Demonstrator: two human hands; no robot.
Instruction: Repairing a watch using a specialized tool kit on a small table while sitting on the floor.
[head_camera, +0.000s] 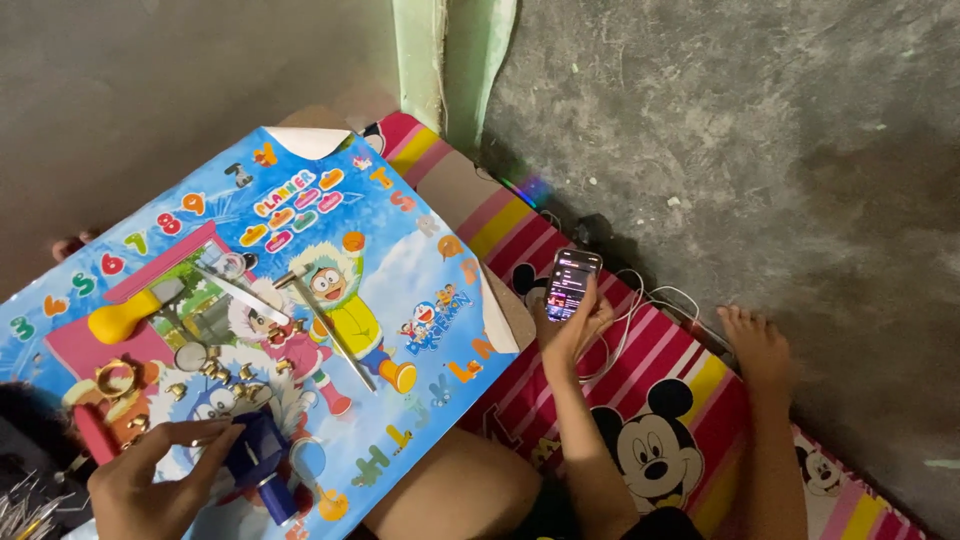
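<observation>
Blue block (255, 455) in one left hand (150, 490); one gold ring (115, 378), one phone (570, 283).

On the cartoon-printed board (330, 270), a left hand (150, 485) pinches a blue cylinder (262, 455) near its lower edge. A yellow-handled tool (135, 312) lies at the board's left. Right of the board, a right hand (570, 325) holds a lit phone (572, 283).

The left hand (150, 487) is cut off at the bottom edge and covers part of the dark blue tool (262, 458). The small brass pieces (215, 368) are too small to tell apart. The right hand is out of view.
</observation>
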